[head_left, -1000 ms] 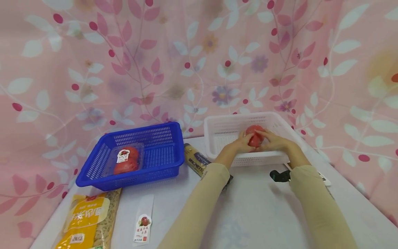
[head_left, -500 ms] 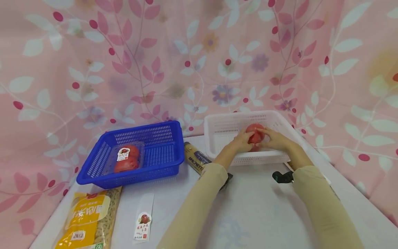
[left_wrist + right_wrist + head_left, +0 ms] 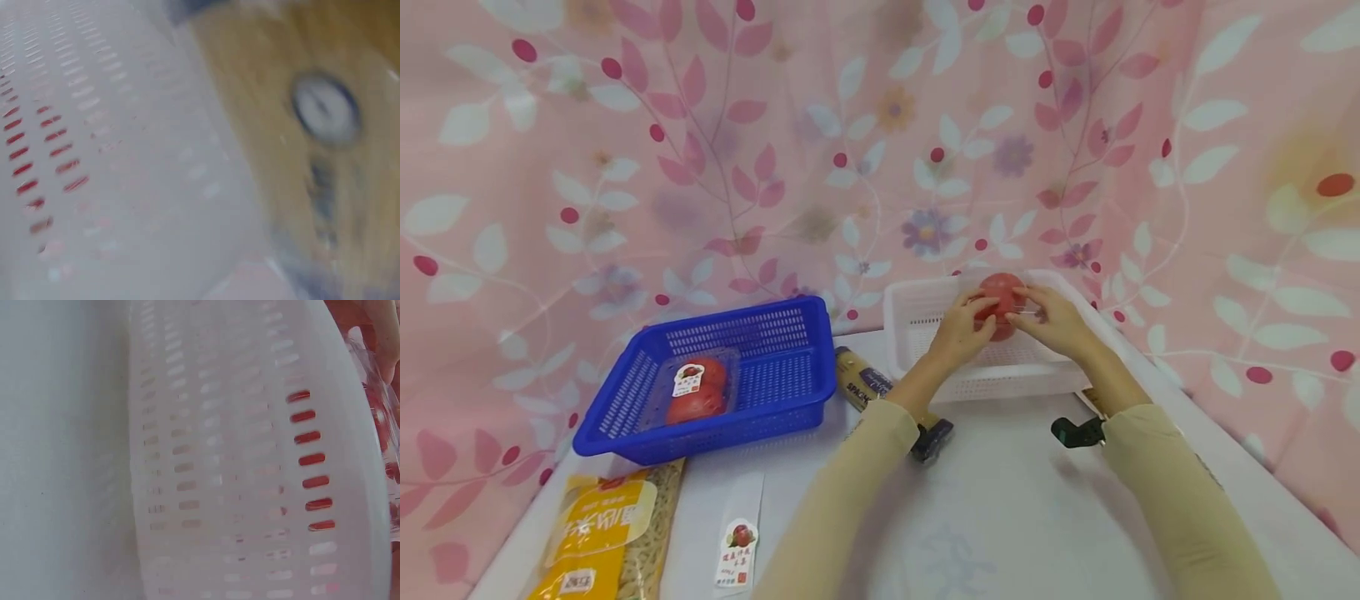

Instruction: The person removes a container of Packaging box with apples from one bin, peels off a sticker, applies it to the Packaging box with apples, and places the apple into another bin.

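Two-handed: my left hand (image 3: 962, 331) and right hand (image 3: 1057, 322) grip the red-fruit pack (image 3: 1000, 286); likely slippery, crushable; support left and right sides.

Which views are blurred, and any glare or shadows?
Head: mostly sharp, soft shadows on the white table beside the sleeves. Left wrist: spaghetti packet badly blurred, print unreadable. Right wrist: slots of the white basket fairly clear, small glints on the clear-wrapped red fruit.

Left hand (image 3: 961, 333) and right hand (image 3: 1060, 323) hold packaged red fruit (image 3: 1002, 286) at a white basket (image 3: 1011, 382).
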{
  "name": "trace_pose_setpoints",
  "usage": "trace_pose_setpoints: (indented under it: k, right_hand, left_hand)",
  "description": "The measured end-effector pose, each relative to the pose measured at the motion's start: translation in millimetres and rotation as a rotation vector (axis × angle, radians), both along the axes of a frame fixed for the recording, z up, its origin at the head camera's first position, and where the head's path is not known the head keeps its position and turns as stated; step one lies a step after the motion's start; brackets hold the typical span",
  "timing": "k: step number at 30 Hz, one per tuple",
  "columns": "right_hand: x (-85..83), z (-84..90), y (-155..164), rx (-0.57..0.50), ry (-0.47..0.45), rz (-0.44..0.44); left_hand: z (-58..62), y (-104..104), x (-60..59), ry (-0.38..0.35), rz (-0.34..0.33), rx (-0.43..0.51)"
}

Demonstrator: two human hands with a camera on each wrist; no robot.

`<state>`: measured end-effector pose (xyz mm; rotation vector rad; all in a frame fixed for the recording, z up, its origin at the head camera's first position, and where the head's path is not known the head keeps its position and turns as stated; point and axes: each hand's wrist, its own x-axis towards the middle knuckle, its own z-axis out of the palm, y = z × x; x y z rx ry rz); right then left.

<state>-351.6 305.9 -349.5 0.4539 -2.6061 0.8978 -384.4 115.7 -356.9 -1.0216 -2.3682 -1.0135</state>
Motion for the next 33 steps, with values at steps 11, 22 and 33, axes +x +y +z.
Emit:
trace_pose_setpoints:
  k: [11,22,33]
  right_hand:
    - [25.6,19.8,-38,-0.018,0.272,0.011]
    - [76.6,33.2,-80,-0.016,0.426,0.093]
    - [129.1,21.9,-120,-0.014,0.417,0.218]
  left_hand:
    - [16.9,-46,29.2,0.380,0.022,0.009]
    - [24.2,-111,79.7,0.643,-0.020,-0.149]
    - [10.6,-163,146.9,0.614,-0.023,-0.165]
